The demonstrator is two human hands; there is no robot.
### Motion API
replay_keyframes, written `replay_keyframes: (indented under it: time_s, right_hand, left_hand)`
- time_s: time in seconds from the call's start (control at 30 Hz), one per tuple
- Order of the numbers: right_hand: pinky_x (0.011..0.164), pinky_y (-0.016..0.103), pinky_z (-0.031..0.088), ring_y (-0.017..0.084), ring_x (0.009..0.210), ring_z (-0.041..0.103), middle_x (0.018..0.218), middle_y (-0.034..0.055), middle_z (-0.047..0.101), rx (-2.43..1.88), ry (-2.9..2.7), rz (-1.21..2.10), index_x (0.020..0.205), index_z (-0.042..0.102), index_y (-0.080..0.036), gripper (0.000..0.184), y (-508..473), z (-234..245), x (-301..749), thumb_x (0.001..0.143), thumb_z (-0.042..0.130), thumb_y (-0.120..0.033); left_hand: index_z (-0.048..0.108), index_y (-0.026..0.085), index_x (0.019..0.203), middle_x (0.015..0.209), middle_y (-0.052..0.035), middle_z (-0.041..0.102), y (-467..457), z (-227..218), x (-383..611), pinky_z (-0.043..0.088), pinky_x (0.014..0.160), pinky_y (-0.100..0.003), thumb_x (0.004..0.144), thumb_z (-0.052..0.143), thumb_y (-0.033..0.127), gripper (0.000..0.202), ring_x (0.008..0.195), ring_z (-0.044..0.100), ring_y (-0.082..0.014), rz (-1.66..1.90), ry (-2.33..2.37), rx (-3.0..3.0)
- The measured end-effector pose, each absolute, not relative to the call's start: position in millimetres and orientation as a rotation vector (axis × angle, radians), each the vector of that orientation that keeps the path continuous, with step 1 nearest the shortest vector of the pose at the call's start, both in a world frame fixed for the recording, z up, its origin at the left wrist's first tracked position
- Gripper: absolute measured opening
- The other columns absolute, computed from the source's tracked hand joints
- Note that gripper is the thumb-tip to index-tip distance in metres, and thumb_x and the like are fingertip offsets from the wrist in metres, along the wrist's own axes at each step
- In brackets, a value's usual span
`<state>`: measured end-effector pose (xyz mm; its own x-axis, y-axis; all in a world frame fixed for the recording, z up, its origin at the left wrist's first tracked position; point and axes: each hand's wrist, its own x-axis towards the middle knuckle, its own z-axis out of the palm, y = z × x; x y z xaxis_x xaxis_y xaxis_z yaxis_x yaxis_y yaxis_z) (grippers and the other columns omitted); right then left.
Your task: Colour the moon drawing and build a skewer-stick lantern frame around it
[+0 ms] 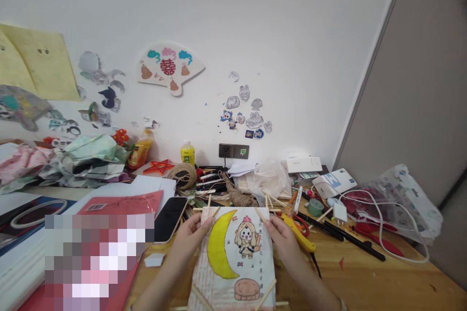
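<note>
White drawing (pixel 248 269) bearing yellow moon (pixel 216 248), sticks (pixel 266 294) across corners; pinched at upper sides by left hand (pixel 193 231) and right hand (pixel 282 235). Beyond left hand, bottle (pixel 188 153) of yellow drink.

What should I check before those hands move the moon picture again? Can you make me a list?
1. Left hand has a grip: ok, it holds the upper left edge of the picture.
2. Right hand has a grip: ok, it holds the upper right edge.
3. Picture is the right way up for the person: ok, the yellow moon faces them.
4. Wooden sticks are firmly fixed: cannot tell by looking.
5. Room beside the right hand: not ok, a yellow tool lies close by.
6. Room beside the left hand: not ok, the phone is close.
</note>
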<state>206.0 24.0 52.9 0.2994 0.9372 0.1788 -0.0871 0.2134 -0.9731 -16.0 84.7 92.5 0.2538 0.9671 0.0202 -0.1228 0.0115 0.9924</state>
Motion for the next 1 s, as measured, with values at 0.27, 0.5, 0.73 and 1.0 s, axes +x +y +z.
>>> replay_keyframes:
  time_s: [0.27,0.5,0.73,1.0]
  right_hand:
    - [0.07,0.032,0.051,0.025,0.084,0.065,0.086,0.003,0.072,-1.104,-0.847,0.986,0.086,0.067,-0.023,0.033,19.3,57.3,204.1,0.072,0.068,-0.053]
    - [0.079,0.035,0.052,0.027,0.095,0.066,0.096,0.0041,0.074,-1.073,-0.719,0.995,0.089,0.065,-0.023,0.036,21.0,56.7,205.2,0.068,0.071,-0.052]
    - [0.077,0.034,0.052,0.026,0.09,0.066,0.091,0.004,0.073,-1.038,-0.616,0.896,0.088,0.065,-0.022,0.044,23.9,61.1,212.5,0.061,0.075,-0.055]
    - [0.074,0.029,0.051,0.021,0.083,0.065,0.085,0.0006,0.073,-1.008,-0.565,0.923,0.086,0.065,-0.022,0.041,21.9,61.8,212.1,0.06,0.078,-0.051]
  left_hand:
    - [0.066,0.016,0.095,0.093,-0.0111,0.075,93.6,73.9,-13.3,0.055,0.078,-0.037,0.047,0.083,0.055,0.064,0.087,0.069,-0.0288,0.973,0.828,1.197]
    - [0.064,0.018,0.097,0.091,-0.0075,0.074,83.6,85.1,-16.3,0.055,0.071,-0.031,0.056,0.081,0.05,0.055,0.085,0.069,-0.0242,0.836,0.758,1.262]
    - [0.054,0.019,0.065,0.054,0.0039,0.061,90.4,78.7,-21.8,0.046,0.047,-0.024,0.056,0.076,0.052,0.041,0.045,0.057,-0.0121,0.701,0.979,1.456]
    - [0.049,0.02,0.062,0.047,0.0057,0.055,87.7,79.1,-19.3,0.039,0.044,-0.022,0.06,0.071,0.058,0.044,0.044,0.052,-0.0107,0.732,0.971,1.538]
